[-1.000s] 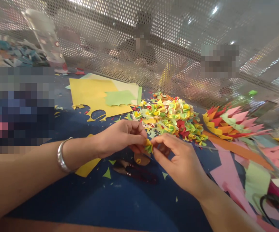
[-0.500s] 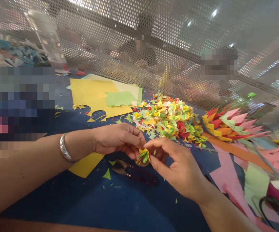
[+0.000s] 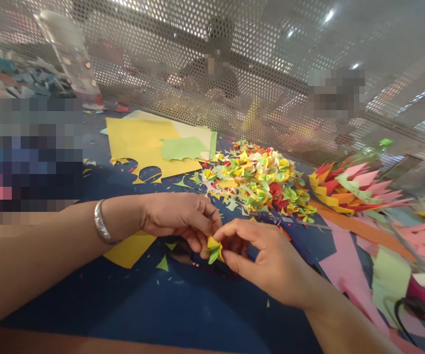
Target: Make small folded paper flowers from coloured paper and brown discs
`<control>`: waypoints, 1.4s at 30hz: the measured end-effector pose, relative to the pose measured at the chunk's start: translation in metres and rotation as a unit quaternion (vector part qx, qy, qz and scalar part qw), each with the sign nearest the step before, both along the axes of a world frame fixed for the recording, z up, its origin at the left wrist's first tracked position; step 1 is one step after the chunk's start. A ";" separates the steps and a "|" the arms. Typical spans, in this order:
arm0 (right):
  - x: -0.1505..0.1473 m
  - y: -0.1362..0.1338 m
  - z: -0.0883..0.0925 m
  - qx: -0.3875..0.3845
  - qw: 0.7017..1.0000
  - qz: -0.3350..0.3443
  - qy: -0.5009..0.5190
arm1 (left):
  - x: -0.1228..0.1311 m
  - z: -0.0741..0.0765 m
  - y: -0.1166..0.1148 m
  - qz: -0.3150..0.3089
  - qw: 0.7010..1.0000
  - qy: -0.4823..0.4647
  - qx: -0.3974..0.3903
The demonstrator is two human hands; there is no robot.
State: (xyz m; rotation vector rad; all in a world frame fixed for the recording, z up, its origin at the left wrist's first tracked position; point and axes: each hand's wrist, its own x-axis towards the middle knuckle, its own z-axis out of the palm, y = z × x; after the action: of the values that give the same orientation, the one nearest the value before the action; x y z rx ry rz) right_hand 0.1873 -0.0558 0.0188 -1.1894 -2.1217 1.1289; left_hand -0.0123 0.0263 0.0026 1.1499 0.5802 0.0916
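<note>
Between my two hands is a small folded paper flower (image 3: 214, 249), yellow outside with green petals. My left hand (image 3: 181, 216), a silver bangle on its wrist, pinches the flower's left side. From the right, the thumb and fingers of my right hand (image 3: 260, 250) are closed on its other edge. Under the hands, partly hidden, lies a dark-handled tool (image 3: 183, 256) on the blue tabletop (image 3: 142, 305). Beyond them rises a pile of small folded paper pieces (image 3: 264, 177) in yellow, green, white and red.
Yellow paper sheets (image 3: 134, 142) with rounded cut-outs lie behind my left hand. Farther right are a spiky layered paper piece (image 3: 345, 189), pink strips (image 3: 348, 275) and a black cable (image 3: 400, 314). A clear jug (image 3: 75, 64) stands back left, before a perforated metal screen (image 3: 153, 59).
The paper flower has moved slightly left and down, and its petals now point more downward. Both hands keep hold of it, with the fingers shifted a little.
</note>
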 end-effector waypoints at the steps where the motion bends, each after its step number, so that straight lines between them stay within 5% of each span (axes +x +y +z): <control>1: 0.000 0.000 0.000 0.001 1.000 -0.002 0.000 | 0.001 0.001 -0.001 0.011 1.000 0.001 0.001; 6: 0.002 0.005 -0.003 0.081 0.995 -0.063 0.005 | 0.004 0.004 -0.004 0.129 0.988 -0.002 0.083; 10: 0.007 0.011 -0.003 0.123 0.980 -0.153 0.022 | 0.005 0.004 -0.005 0.291 0.930 -0.034 0.220; 13: 0.010 0.014 -0.003 0.126 0.972 -0.193 0.036 | 0.003 0.004 -0.008 0.339 0.880 -0.055 0.328; 22: 0.011 0.016 -0.003 0.130 0.967 -0.210 0.055 | 0.000 0.010 -0.027 0.261 0.768 -0.008 0.585; 42: 0.010 0.016 -0.003 0.125 0.968 -0.215 0.043 | 0.001 0.011 -0.033 0.236 0.742 0.000 0.627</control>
State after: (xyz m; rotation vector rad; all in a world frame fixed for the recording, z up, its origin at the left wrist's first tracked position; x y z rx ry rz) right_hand 0.1971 -0.0398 0.0159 -1.3616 -1.7594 0.6843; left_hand -0.0117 -0.0070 0.0132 2.2766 0.8189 1.0636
